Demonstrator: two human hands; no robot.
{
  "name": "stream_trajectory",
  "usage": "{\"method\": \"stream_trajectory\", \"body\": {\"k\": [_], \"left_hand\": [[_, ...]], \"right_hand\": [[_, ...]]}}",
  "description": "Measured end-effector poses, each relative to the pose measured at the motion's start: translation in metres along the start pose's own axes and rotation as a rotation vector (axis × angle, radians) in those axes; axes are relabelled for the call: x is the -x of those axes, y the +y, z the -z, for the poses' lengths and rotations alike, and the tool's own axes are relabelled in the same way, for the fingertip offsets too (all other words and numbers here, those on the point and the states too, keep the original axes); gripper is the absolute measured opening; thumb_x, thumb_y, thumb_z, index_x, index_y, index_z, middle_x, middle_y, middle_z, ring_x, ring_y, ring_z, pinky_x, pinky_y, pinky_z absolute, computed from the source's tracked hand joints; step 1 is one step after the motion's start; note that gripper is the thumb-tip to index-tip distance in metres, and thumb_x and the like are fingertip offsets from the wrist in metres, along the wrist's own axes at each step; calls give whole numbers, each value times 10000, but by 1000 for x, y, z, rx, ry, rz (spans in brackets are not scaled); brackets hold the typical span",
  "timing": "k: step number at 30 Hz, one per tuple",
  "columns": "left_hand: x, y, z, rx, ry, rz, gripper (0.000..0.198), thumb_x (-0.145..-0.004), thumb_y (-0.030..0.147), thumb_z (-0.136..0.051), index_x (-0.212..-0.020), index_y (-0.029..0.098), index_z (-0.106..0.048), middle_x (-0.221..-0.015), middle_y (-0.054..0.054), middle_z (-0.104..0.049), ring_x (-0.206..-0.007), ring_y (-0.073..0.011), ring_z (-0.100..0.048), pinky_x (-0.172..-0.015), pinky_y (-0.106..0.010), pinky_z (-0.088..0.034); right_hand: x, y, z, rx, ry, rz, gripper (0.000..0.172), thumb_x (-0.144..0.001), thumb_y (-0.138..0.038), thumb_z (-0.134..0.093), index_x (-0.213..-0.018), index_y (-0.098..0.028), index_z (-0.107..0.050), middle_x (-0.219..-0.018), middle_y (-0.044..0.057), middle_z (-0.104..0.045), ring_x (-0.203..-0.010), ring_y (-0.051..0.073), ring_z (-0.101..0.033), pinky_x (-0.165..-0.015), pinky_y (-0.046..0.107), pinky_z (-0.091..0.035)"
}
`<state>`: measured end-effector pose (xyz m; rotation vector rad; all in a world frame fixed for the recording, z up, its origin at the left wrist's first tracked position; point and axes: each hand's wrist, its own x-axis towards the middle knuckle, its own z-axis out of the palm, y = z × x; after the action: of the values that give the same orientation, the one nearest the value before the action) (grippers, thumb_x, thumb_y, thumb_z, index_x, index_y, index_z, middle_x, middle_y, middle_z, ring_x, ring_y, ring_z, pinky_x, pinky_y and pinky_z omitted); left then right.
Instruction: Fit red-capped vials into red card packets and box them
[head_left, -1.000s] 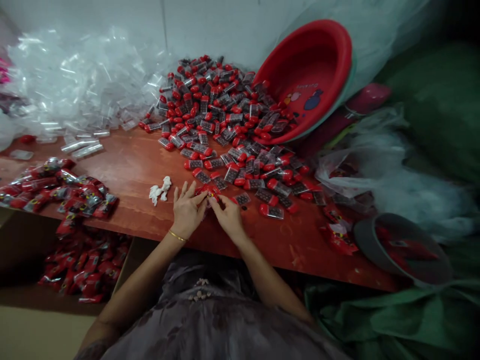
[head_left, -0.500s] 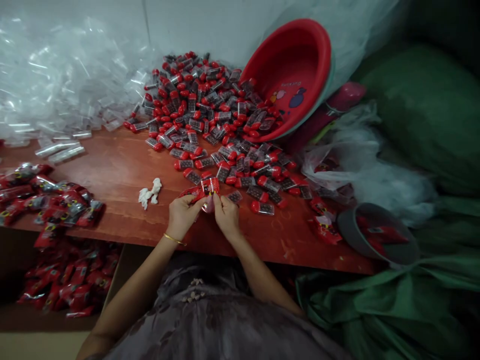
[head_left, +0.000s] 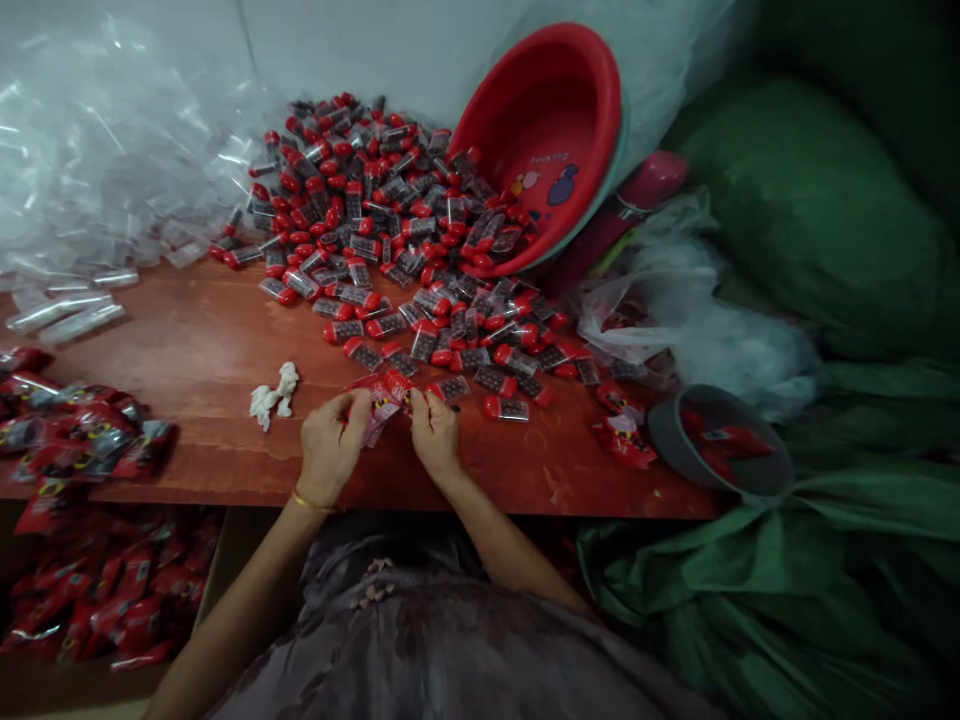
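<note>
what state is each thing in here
left hand: shut on red packet
right hand: pinching red packet
red packet: held just above the table
red basin: tipped on its side
gray bowl: tilted, holds red packets
white scrap: crumpled on table

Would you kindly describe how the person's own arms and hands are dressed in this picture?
Both forearms are bare, with no gloves or sleeves in view. The left hand has a thin gold bangle at its wrist. The right hand shows no jewellery that I can make out.
</note>
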<state>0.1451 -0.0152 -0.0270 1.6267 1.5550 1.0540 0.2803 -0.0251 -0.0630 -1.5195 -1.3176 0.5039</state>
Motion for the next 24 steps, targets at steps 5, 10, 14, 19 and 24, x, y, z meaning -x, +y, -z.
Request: {"method": "stream_trajectory", "body": {"k": [5,10,14,19,24], "left_hand": [[13,2,-13,650,-73,340,371,-597,438,-756,-800,129,-721,-695,-26,-687,-604,-118,-584,-610,-230,-462],[12,13,-17,879,-11,528,382,-467,347,-838,-748,123,-709,-673,-12,-680,-544,-80,-558,-540,-195,-459],[12,23,-15,922,-43,622,433,-387,342,-864,-714,112,-697,-648,-24,-683,-537,-94,-578,-523,-202,-473],[5,18,-9,922,9,643,470,-379,352,-870,-725,99,-677,-599,-11,-664,-465,-82,-563,-456,-183,-442],[2,15,-1,1010,-103,725,379,-473,344,-851,-688,116,-636,-572,-5,-654,-459,-95,-577,-489,-215,-503]], "right_hand": [[10,-10,-1,-107,-162,69,232,-891,-308,-412,-800,-183,-585,-726,36,-641,-672,150,-575,-642,255,-448],[15,-8,4,-76,-185,76,284,-907,-332,-409,-745,-190,-594,-608,-3,-614,-550,136,-558,-540,236,-439],[14,-7,15,-6,-207,122,273,-909,-335,-411,-764,-203,-601,-684,21,-645,-648,157,-598,-621,261,-466],[-15,6,54,113,-360,273,279,-882,-287,-421,-1070,-195,-606,-1078,80,-654,-1022,219,-570,-922,374,-427],[-48,37,81,659,-493,353,398,-805,-181,-508,-1199,-156,-558,-1256,137,-574,-1105,292,-493,-943,464,-358]]}}
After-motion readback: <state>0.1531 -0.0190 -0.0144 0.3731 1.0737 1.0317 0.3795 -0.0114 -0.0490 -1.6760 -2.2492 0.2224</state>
